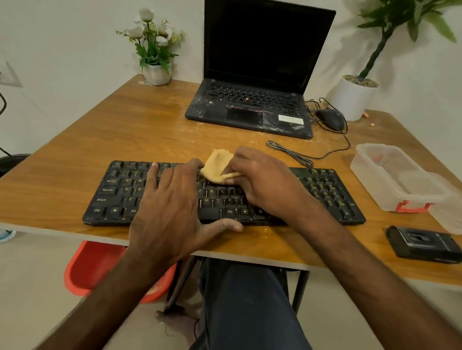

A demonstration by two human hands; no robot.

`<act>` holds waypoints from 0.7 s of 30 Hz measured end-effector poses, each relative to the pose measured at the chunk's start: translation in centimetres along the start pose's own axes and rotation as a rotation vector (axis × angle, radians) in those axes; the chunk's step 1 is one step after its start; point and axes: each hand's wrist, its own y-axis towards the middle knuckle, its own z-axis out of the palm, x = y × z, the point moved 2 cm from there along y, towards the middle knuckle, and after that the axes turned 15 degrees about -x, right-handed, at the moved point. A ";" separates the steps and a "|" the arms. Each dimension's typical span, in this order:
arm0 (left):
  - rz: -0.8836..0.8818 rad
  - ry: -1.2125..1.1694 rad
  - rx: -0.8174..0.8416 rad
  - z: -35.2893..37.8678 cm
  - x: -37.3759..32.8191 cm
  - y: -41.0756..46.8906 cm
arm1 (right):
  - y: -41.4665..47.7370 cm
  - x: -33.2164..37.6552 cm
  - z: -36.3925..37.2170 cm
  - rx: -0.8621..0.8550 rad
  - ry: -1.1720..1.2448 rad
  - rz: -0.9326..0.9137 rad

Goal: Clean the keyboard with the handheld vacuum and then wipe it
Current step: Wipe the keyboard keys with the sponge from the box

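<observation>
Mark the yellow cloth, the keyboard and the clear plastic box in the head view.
yellow cloth [216,164]: head view, on the exposed fold at its top.
keyboard [330,192]: head view, on the number pad at its right end.
clear plastic box [368,179]: head view, on its near-left side wall.

One head-worn wide-angle view looks forward and down from close above the keyboard [122,193]; the laptop [257,69] lies beyond it; edges appear bent, probably lens distortion.
</observation>
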 end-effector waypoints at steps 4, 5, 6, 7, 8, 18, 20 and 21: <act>-0.007 -0.001 -0.002 0.0 0.0 0.0 | 1.0 -0.6 1.1 -0.050 -0.038 0.131; -0.006 -0.015 -0.005 0.0 0.1 0.0 | 0.8 -0.1 1.0 -0.027 0.009 0.116; -0.003 -0.037 -0.012 0.0 0.2 0.0 | 0.4 0.7 0.8 0.012 0.075 0.087; 0.000 -0.064 -0.020 0.1 0.3 0.0 | -0.1 1.5 0.4 0.053 0.146 0.047; 0.003 -0.090 -0.028 0.1 0.4 -0.1 | -0.6 2.2 0.0 0.090 0.201 -0.001; -0.022 -0.092 -0.014 0.1 0.7 -0.1 | 1.0 -1.8 1.1 -0.046 -0.088 0.154; -0.020 -0.102 -0.021 0.2 0.7 -0.1 | 0.2 -0.2 0.9 -0.006 0.007 0.051; -0.015 -0.107 -0.028 0.2 0.7 -0.1 | -0.2 0.7 0.6 0.021 0.083 0.006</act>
